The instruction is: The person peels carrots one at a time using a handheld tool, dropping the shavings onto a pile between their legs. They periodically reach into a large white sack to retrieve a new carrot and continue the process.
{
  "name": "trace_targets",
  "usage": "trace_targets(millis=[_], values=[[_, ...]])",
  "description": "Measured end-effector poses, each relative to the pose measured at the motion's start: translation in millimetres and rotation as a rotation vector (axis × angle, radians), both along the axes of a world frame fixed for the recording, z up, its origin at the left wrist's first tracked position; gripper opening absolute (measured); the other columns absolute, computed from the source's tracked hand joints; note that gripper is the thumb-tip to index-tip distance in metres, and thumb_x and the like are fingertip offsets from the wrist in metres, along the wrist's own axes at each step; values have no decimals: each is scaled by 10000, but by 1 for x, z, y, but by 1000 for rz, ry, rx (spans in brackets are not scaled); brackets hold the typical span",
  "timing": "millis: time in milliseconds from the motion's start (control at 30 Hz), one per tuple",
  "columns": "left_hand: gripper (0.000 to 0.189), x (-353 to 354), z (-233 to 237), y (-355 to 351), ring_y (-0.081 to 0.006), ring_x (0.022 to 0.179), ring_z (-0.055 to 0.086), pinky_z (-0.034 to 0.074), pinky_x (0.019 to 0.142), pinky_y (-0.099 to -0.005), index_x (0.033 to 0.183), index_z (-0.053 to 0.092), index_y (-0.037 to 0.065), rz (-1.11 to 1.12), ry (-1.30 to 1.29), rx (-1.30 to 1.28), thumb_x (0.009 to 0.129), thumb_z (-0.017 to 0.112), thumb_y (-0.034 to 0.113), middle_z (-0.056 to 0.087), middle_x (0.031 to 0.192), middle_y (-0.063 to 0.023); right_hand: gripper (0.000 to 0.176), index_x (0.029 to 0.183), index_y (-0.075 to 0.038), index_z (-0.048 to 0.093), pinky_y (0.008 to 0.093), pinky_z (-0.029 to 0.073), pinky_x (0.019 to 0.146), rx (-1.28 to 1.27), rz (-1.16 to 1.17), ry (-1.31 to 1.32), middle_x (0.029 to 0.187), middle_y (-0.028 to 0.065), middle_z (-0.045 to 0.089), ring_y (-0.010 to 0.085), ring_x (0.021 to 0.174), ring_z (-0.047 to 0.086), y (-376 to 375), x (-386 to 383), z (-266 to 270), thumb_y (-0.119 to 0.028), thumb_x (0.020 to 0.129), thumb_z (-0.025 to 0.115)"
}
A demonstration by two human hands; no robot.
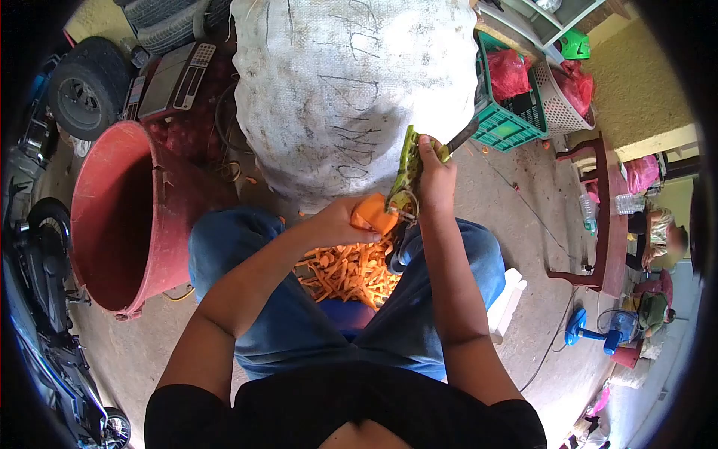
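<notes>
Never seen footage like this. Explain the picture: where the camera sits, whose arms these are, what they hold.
There is no machine here: one camera sits on a person's head, looking down through a wide lens, so the arms are the wearer's own. The left hand holds an orange carrot. The right hand has a green peeler in its grip, against the carrot. Orange peelings lie piled between the knees. Ahead stands a big white sack, with a red tub to its left. A second person sits far right.
</notes>
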State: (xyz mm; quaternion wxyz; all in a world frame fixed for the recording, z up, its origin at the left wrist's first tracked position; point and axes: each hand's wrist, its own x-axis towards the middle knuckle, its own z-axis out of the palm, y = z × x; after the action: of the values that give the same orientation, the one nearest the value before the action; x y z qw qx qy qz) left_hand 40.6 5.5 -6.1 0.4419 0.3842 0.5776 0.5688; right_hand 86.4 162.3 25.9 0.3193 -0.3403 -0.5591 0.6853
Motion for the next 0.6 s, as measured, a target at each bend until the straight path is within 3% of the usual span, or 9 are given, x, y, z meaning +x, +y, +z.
trace_targets(millis=[33, 100, 133, 200, 300, 367, 400, 500, 600], values=[[354, -2, -1, -2, -110, 646, 537, 429, 551, -252, 937, 497, 37, 4, 3, -2, 636, 665, 117, 558, 739, -25, 232, 830, 47, 555, 228, 378, 608, -2, 4, 3, 691, 26, 529, 109, 620, 460, 0, 1, 0, -180, 792, 529], [354, -9, 3, -2, -156, 702, 565, 435, 637, -278, 921, 523, 38, 84, 328, -145, 609, 671, 117, 580, 737, -49, 229, 828, 47, 550, 217, 379, 590, 212, 12, -95, 672, 15, 526, 102, 609, 452, 2, 8, 8, -177, 803, 515], [354, -11, 2, -2, -156, 702, 565, 435, 637, -278, 921, 523, 38, 83, 327, -145, 609, 671, 117, 580, 737, -49, 193, 833, 27, 552, 226, 393, 573, 382, 11, -136, 644, 44, 544, 105, 600, 479, 12, 10, 1, -159, 803, 509], [374, -20, 2, -3, -185, 730, 581, 435, 636, -272, 927, 539, 54, 258, 807, -137, 578, 668, 94, 588, 763, -92, 180, 834, 20, 554, 234, 396, 569, 513, 41, -138, 638, 66, 548, 106, 602, 487, 15, 20, 8, -151, 802, 509], [401, -27, 7, -4, -210, 724, 583, 437, 631, -270, 952, 538, 63, 342, 765, -99, 570, 660, 81, 588, 787, -112, 138, 852, -18, 553, 274, 422, 551, 692, 104, -139, 657, 137, 570, 168, 579, 552, 20, 32, 9, -108, 748, 544], [396, -29, 5, -4, -209, 717, 585, 438, 626, -271, 947, 537, 55, 354, 679, -73, 571, 658, 78, 589, 779, -113, 186, 858, -57, 545, 320, 441, 531, 1072, 402, -264, 680, 150, 579, 265, 584, 574, 17, 39, 7, -68, 674, 566], [390, -30, 4, -4, -209, 711, 586, 439, 621, -272, 942, 537, 47, 363, 594, -48, 571, 657, 75, 590, 772, -114, 230, 847, -99, 529, 367, 437, 503, 1130, 537, -319, 644, 142, 566, 313, 586, 553, 11, 40, 9, -82, 621, 572], [352, -28, 11, -4, -230, 679, 581, 441, 610, -292, 888, 552, 47, 314, 553, -100, 575, 677, 145, 587, 735, -112, 192, 829, -86, 533, 379, 427, 508, 1219, 681, -503, 565, 131, 526, 314, 549, 537, 0, 38, -1, -69, 640, 565], [334, -28, 2, -2, -232, 659, 582, 444, 592, -291, 882, 551, 37, 284, 521, -115, 580, 664, 122, 585, 710, -115, 167, 802, -93, 522, 386, 416, 490, 1267, 661, -504, 526, 126, 505, 306, 517, 528, -3, 35, -4, -126, 648, 578]])
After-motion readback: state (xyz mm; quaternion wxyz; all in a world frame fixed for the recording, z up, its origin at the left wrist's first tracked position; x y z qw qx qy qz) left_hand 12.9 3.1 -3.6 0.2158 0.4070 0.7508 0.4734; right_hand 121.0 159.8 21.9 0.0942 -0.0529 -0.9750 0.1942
